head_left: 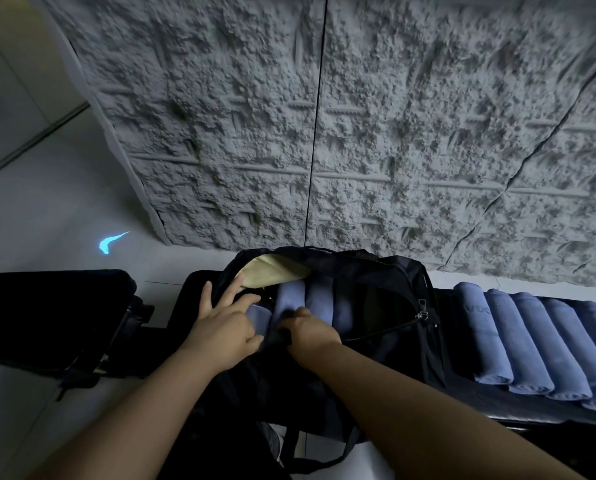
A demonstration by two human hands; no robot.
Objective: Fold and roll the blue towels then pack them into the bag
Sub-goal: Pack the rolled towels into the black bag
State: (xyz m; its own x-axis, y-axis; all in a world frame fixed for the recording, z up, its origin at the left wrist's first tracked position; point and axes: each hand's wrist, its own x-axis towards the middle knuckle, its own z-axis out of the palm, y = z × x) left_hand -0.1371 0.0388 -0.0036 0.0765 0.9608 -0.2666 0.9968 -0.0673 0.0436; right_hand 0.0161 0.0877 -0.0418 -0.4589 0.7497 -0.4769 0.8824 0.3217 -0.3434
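Left hand [225,327]: fingers spread, steadying a towel roll at the bag's [386,271] left.
Right hand [310,332]: curled, grasping the roll inside [289,299].
Waiting rolls [532,344]: right, on the bench.
Risk: forcing it may unroll it or crowd neighbours.

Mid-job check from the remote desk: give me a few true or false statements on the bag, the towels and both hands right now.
1. The black bag is zipped closed. False: it is open, with rolled blue towels inside.
2. A row of rolled blue towels lies outside the bag, to its right. True.
3. The right hand has its fingers curled on a towel in the bag. True.
4. The left hand is lifting a towel from the row on the right. False: it is at the left side of the bag opening, fingers spread on the contents; no grip on anything shows.
5. The bag has a pale yellow lining showing at its far edge. True.
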